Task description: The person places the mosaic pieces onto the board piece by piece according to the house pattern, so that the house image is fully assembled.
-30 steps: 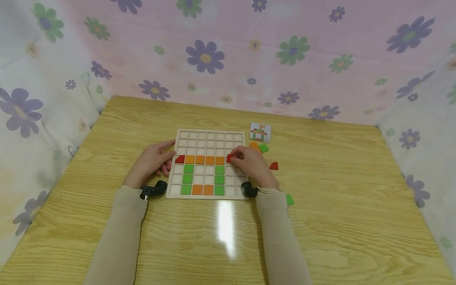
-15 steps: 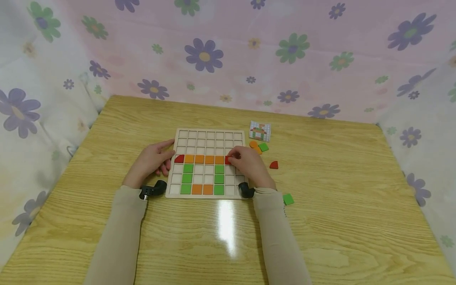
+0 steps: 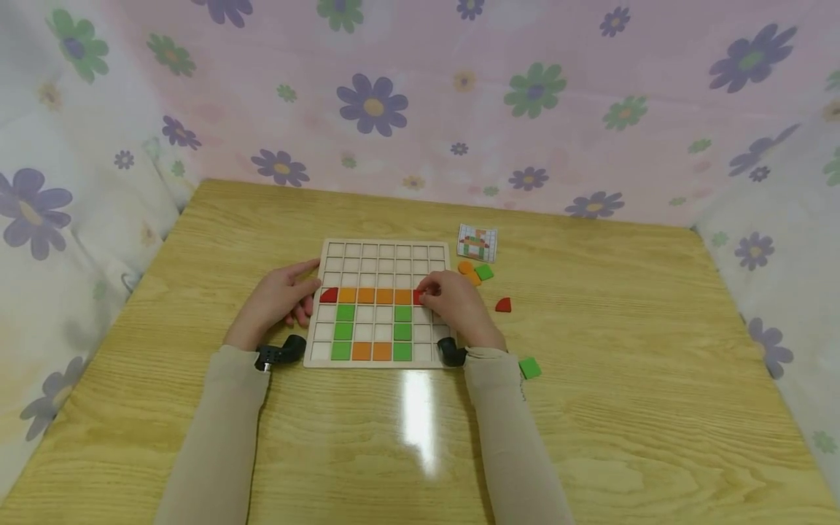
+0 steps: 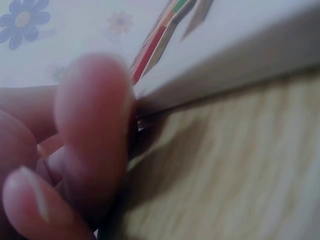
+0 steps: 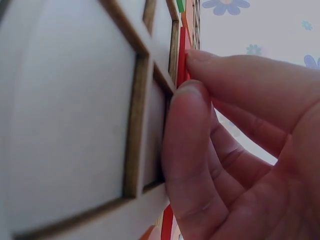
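A square wooden grid board [image 3: 368,265] lies flat on the table between both hands. Its fourth row holds a red quarter-round tile [image 3: 329,295] at the left end, followed by several orange tiles [image 3: 365,295]. Below are two columns of green tiles [image 3: 402,332], with two orange tiles between them at the bottom. My right hand [image 3: 461,306] pinches a red tile [image 3: 417,297] at the cell right of the orange row; its fingertips partly cover it. In the right wrist view this red tile [image 5: 182,60] sits low at the grid. My left hand [image 3: 272,299] touches the board's left edge, thumb at the rim.
A small printed pattern card [image 3: 477,243] lies beyond the board's upper right corner. Near it are an orange round tile [image 3: 465,267], another orange piece and a green tile [image 3: 484,272]. Farther right lie a red quarter-round tile [image 3: 503,305] and a green tile [image 3: 529,367] beside the right sleeve.
My right hand has moved slightly left, bringing the pinched red tile in line against the orange row. The left hand keeps its place at the board's edge.
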Motion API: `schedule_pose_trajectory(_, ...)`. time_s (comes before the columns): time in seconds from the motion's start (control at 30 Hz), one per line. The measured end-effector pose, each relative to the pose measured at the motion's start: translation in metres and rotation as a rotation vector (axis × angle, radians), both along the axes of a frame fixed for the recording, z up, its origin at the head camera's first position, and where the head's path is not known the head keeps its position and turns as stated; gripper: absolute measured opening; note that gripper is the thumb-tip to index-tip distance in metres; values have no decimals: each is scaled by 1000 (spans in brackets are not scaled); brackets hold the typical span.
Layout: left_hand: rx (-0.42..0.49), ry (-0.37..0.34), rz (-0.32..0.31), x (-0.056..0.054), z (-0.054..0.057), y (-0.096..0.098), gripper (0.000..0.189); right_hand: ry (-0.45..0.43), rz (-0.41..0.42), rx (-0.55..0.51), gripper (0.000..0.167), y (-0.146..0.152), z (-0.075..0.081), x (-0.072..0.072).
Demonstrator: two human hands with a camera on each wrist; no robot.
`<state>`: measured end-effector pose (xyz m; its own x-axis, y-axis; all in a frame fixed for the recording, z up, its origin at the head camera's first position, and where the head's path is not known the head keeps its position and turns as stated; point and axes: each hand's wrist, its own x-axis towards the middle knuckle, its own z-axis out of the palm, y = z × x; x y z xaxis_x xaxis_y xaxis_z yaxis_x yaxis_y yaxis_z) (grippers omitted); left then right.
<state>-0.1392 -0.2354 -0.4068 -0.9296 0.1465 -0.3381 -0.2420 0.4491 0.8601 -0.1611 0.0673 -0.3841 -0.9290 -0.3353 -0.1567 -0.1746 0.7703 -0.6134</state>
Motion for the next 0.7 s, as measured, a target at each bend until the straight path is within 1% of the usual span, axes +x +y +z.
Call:
schedule_pose_trajectory(0.13,13,-1,14,1,-1,0,54,13,1,-2,9,0,0,1)
schedule_pose_trajectory(0.27,0,-4,16,1,0,0,54,15,6,-12,15,1,1,2)
schedule_pose_trajectory(0.33,9,-8,14,1,1,-1,54,12,7,-20,16,0,1,3)
schedule_pose_trajectory(0.57,52,-19,41,2,2,-1,53,1,8,-36,17,-1,4,5)
schedule_pose_trajectory(0.7,47,-14,29,2,1,0,54,1,25,-51,15,-1,8,9)
